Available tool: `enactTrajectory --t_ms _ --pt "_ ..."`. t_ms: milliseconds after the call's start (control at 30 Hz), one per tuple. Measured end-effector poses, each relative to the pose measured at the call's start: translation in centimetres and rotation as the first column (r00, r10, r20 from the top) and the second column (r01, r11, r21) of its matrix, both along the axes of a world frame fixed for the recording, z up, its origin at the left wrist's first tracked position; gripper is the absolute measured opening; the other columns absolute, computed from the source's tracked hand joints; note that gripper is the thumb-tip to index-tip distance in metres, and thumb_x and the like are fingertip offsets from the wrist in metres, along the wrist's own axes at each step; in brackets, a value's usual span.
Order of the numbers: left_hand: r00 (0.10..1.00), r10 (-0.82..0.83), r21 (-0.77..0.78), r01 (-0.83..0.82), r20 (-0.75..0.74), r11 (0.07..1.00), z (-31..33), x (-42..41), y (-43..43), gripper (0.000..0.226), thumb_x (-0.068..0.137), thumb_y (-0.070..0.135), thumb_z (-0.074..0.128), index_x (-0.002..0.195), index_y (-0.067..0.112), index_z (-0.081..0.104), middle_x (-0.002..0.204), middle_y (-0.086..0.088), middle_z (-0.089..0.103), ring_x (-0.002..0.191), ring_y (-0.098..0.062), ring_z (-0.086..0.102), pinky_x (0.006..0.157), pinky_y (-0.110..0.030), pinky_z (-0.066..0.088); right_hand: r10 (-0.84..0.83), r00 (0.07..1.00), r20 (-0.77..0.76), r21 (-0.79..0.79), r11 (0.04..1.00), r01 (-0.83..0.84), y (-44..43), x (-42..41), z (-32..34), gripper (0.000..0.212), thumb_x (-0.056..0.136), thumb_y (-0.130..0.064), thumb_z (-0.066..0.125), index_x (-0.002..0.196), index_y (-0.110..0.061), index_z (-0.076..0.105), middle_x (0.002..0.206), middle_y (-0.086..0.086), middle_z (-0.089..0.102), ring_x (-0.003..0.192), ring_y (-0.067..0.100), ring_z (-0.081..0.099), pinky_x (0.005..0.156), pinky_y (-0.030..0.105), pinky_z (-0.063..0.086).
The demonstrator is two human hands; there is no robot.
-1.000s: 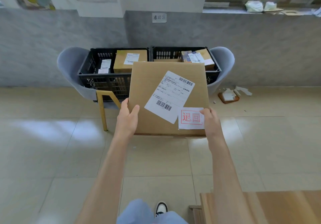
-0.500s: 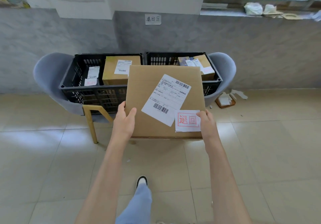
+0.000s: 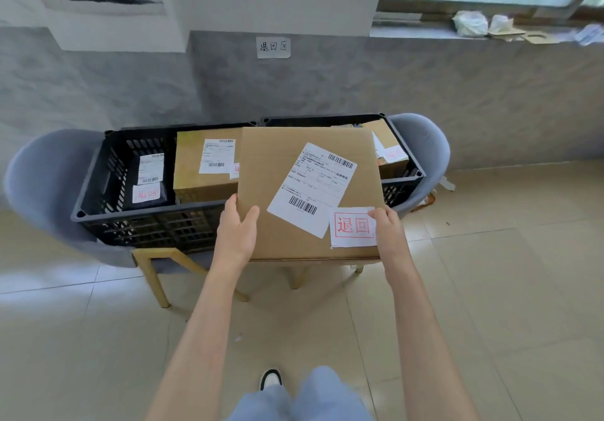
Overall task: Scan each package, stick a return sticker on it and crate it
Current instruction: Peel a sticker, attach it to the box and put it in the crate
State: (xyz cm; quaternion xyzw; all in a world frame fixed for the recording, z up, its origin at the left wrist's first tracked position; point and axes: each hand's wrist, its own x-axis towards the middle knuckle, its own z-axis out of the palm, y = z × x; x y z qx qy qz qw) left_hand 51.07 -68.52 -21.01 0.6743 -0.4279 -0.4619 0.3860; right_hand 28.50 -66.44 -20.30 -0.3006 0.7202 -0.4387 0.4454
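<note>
I hold a flat brown cardboard box (image 3: 277, 192) out in front of me, over the near rims of two black crates. It carries a white shipping label (image 3: 312, 188) and a white return sticker with red characters (image 3: 352, 226). My left hand (image 3: 236, 229) grips its near left edge, thumb on top. My right hand (image 3: 388, 229) grips the near right corner beside the sticker. The left crate (image 3: 98, 198) holds a dark parcel (image 3: 147, 179) and a brown box (image 3: 202, 162), both stickered. The right crate (image 3: 405, 175) holds another stickered box (image 3: 390, 146), mostly hidden by the box I hold.
Both crates rest on two grey chairs (image 3: 42, 185) with wooden legs (image 3: 153, 277) against a grey wall. A handwritten paper sign (image 3: 273, 47) hangs above them. Scraps lie on the tiled floor at the right (image 3: 431, 198). My legs and a shoe (image 3: 270, 379) show below.
I have walked closer to the crates, which now look larger and lower in view. The box has moved forward over their near rims. Both hands keep the same hold.
</note>
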Motion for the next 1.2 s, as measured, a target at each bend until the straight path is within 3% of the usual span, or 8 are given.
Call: enactTrajectory --t_ms 67,200,367,500,700,867,1067,1200 --pt "1.000 -0.013 0.003 0.013 -0.010 1.000 -0.2 -0.1 -1.5 0.059 0.098 0.036 0.043 0.151 0.024 0.018 0.151 0.002 0.032 0.136 -0.020 0.034 0.111 -0.046 0.032 -0.004 1.000 0.000 0.003 1.000 0.004 -1.4 -0.1 -0.2 0.042 0.096 -0.028 0.042 0.137 -0.019 0.042 0.096 -0.012 0.054 0.093 0.010 0.049 0.071 0.029 0.035" --pt "0.999 -0.022 0.018 0.023 -0.047 1.000 -0.7 -0.5 -4.1 0.057 0.098 0.035 0.043 0.150 0.025 0.020 0.150 0.007 0.035 0.136 -0.017 0.035 0.112 -0.044 0.031 -0.013 1.000 -0.011 0.017 1.000 0.013 -3.8 -0.6 -0.9 0.042 0.094 -0.031 0.043 0.135 -0.020 0.044 0.104 -0.007 0.056 0.105 0.016 0.050 0.076 0.030 0.035" --pt "0.999 0.006 0.050 -0.004 -0.038 0.999 -1.5 -1.6 -8.6 0.060 0.098 0.035 0.044 0.151 0.023 0.019 0.153 0.005 0.030 0.139 -0.018 0.031 0.114 -0.045 0.028 -0.009 1.000 0.007 0.036 0.999 0.009 -8.5 -1.6 -1.8 0.040 0.096 -0.030 0.042 0.135 -0.022 0.042 0.094 -0.015 0.053 0.090 0.007 0.048 0.080 0.031 0.032" --pt "0.998 0.048 0.049 -0.046 -0.039 0.998 -2.0 -3.2 -12.7 0.060 0.099 0.032 0.044 0.152 0.022 0.018 0.156 0.004 0.024 0.141 -0.016 0.026 0.116 -0.043 0.025 0.038 0.999 -0.031 0.045 0.998 -0.037 -13.1 -3.0 -3.0 0.048 0.093 -0.037 0.042 0.140 -0.023 0.040 0.118 -0.004 0.056 0.114 0.018 0.047 0.089 0.037 0.037" --pt "0.995 0.091 0.071 -0.088 -0.031 0.994 -2.1 -6.1 -18.7 0.058 0.100 0.030 0.042 0.152 0.021 0.016 0.157 0.006 0.019 0.144 -0.015 0.020 0.115 -0.036 0.022 0.078 0.997 -0.006 0.038 0.996 -0.078 -19.8 -5.6 -3.3 0.043 0.098 -0.032 0.039 0.139 -0.023 0.041 0.116 -0.004 0.053 0.106 0.015 0.044 0.084 0.033 0.031" --pt "0.987 0.159 0.088 -0.156 -0.032 0.984 -2.5 -7.8 -22.3 0.058 0.100 0.031 0.042 0.151 0.022 0.017 0.156 0.006 0.022 0.143 -0.014 0.022 0.113 -0.035 0.024 0.137 0.991 -0.005 0.048 0.989 -0.137 -24.3 -7.0 -4.1 0.041 0.098 -0.030 0.038 0.138 -0.019 0.043 0.113 -0.006 0.051 0.106 0.013 0.046 0.074 0.028 0.033" --pt "0.977 0.212 0.131 -0.211 0.006 0.969 -3.8 -8.7 -24.9 0.055 0.100 0.031 0.042 0.150 0.023 0.021 0.154 0.003 0.027 0.139 -0.018 0.029 0.110 -0.037 0.029 0.178 0.984 0.010 0.097 0.979 -0.178 -28.1 -8.0 -6.2 0.047 0.097 -0.035 0.039 0.142 -0.023 0.037 0.124 -0.004 0.051 0.110 0.014 0.042 0.087 0.034 0.031" --pt "0.977 0.212 0.174 -0.207 -0.008 0.963 -4.9 -8.4 -26.7 0.053 0.100 0.032 0.042 0.149 0.025 0.024 0.149 0.003 0.038 0.132 -0.019 0.040 0.108 -0.041 0.036 0.193 0.981 0.025 0.149 0.970 -0.194 -29.7 -7.8 -7.4 0.044 0.097 -0.037 0.040 0.140 -0.027 0.038 0.114 -0.008 0.049 0.110 0.016 0.043 0.087 0.035 0.031"
